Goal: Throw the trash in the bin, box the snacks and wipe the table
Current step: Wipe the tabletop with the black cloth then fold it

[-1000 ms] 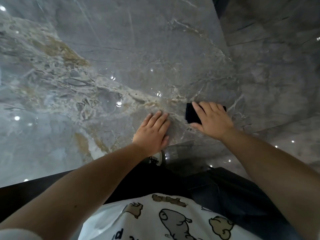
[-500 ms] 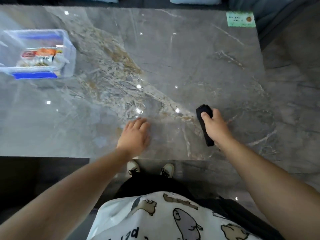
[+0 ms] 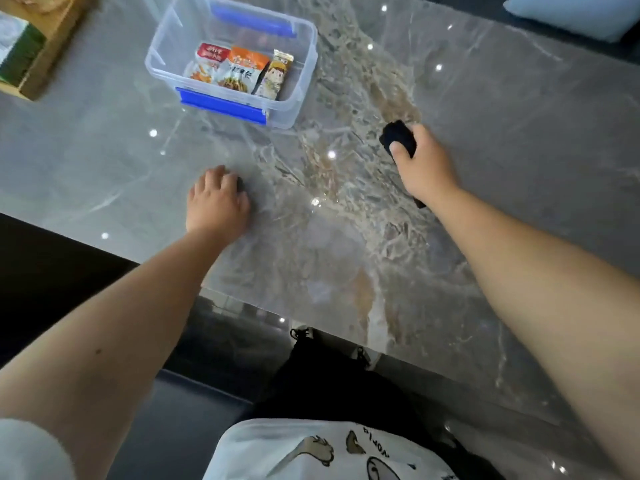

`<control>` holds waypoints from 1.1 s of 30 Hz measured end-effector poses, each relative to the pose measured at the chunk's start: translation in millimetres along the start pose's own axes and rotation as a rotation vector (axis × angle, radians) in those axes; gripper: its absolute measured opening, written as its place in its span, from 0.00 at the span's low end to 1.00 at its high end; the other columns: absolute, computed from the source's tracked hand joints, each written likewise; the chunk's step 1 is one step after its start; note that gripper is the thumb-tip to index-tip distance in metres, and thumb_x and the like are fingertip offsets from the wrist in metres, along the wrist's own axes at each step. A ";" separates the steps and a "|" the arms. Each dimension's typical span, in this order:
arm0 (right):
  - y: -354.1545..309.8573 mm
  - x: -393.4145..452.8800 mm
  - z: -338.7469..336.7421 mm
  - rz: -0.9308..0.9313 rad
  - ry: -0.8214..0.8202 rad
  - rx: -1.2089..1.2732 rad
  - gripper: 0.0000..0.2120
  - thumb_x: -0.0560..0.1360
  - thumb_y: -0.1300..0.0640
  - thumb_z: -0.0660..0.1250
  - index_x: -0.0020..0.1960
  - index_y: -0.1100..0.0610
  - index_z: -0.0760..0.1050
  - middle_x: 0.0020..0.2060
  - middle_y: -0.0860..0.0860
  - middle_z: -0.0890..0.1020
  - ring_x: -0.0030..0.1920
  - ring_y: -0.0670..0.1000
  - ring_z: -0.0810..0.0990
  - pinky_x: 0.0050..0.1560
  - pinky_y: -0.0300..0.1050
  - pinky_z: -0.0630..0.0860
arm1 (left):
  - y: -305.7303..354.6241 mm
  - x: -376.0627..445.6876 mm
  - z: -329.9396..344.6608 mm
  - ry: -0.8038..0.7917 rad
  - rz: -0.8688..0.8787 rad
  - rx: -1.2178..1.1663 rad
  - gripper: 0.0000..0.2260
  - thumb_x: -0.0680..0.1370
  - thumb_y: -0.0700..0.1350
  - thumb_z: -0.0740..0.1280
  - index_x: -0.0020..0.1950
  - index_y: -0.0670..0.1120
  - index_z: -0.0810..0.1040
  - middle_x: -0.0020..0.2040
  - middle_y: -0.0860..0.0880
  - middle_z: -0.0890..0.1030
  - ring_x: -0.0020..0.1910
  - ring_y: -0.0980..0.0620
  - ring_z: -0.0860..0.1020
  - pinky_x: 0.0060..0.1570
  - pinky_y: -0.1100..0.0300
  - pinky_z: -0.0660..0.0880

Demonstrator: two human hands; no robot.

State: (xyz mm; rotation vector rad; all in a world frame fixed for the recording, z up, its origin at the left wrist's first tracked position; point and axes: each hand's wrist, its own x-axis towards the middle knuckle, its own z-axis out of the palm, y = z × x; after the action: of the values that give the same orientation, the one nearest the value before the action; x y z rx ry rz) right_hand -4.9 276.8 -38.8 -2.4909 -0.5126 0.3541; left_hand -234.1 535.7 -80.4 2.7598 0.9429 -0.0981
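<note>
black cloth (image 3: 398, 136) — gripped, snacks (image 3: 239, 69) — boxed

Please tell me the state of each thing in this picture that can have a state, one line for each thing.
Plastic box: open, no lid on it, standing on the table.
Snack packets: three, lying inside the box.
Black cloth: rolled up, gripped by the right hand.
Right hand: closed on the cloth.
Left hand: palm down on the table, holding nothing.
Table: glossy.
</note>
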 end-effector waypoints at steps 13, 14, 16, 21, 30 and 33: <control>-41.6 126.0 76.6 -0.321 0.011 -0.494 0.23 0.80 0.47 0.56 0.71 0.56 0.63 0.69 0.56 0.68 0.68 0.61 0.64 0.66 0.57 0.61 | -23.7 12.4 21.7 0.112 0.051 -0.023 0.25 0.78 0.52 0.55 0.73 0.45 0.65 0.75 0.44 0.64 0.76 0.44 0.57 0.74 0.47 0.51; -42.4 124.7 79.3 -0.315 -0.012 -0.490 0.24 0.81 0.48 0.54 0.74 0.56 0.59 0.72 0.55 0.64 0.71 0.60 0.61 0.69 0.57 0.58 | -23.6 12.1 22.1 0.110 0.052 -0.021 0.25 0.78 0.52 0.55 0.74 0.45 0.65 0.75 0.44 0.64 0.76 0.44 0.57 0.74 0.47 0.51; -42.8 118.2 83.8 -0.321 -0.062 -0.518 0.26 0.82 0.48 0.51 0.76 0.57 0.53 0.76 0.55 0.57 0.75 0.57 0.54 0.73 0.56 0.52 | -23.8 11.7 22.4 0.110 0.057 -0.014 0.25 0.78 0.52 0.55 0.74 0.45 0.65 0.76 0.44 0.64 0.76 0.44 0.56 0.74 0.46 0.51; -50.0 76.9 89.5 -0.432 -0.169 -0.562 0.26 0.82 0.48 0.50 0.76 0.59 0.51 0.77 0.58 0.54 0.76 0.57 0.52 0.75 0.55 0.48 | -22.9 11.7 25.2 0.122 0.056 -0.014 0.25 0.77 0.52 0.56 0.73 0.45 0.65 0.75 0.44 0.64 0.76 0.43 0.57 0.74 0.46 0.52; -55.5 -52.0 123.8 -0.561 -0.243 -0.595 0.27 0.81 0.47 0.50 0.76 0.59 0.53 0.76 0.55 0.56 0.76 0.55 0.53 0.74 0.52 0.46 | -23.2 12.3 26.6 0.124 0.062 -0.024 0.25 0.78 0.53 0.54 0.73 0.45 0.64 0.76 0.45 0.63 0.76 0.44 0.55 0.74 0.46 0.50; -58.3 -91.4 131.1 -0.601 -0.259 -0.582 0.27 0.81 0.48 0.53 0.75 0.60 0.56 0.76 0.56 0.59 0.75 0.55 0.55 0.74 0.53 0.48 | -24.3 13.4 27.6 0.123 0.068 -0.029 0.25 0.78 0.53 0.53 0.73 0.45 0.64 0.76 0.45 0.62 0.76 0.44 0.55 0.74 0.46 0.49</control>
State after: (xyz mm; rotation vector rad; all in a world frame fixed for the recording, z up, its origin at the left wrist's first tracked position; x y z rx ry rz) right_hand -149.4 344.5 -98.0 -2.6556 -1.6150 0.3133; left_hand -238.1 556.0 -113.6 2.7943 0.8716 0.0968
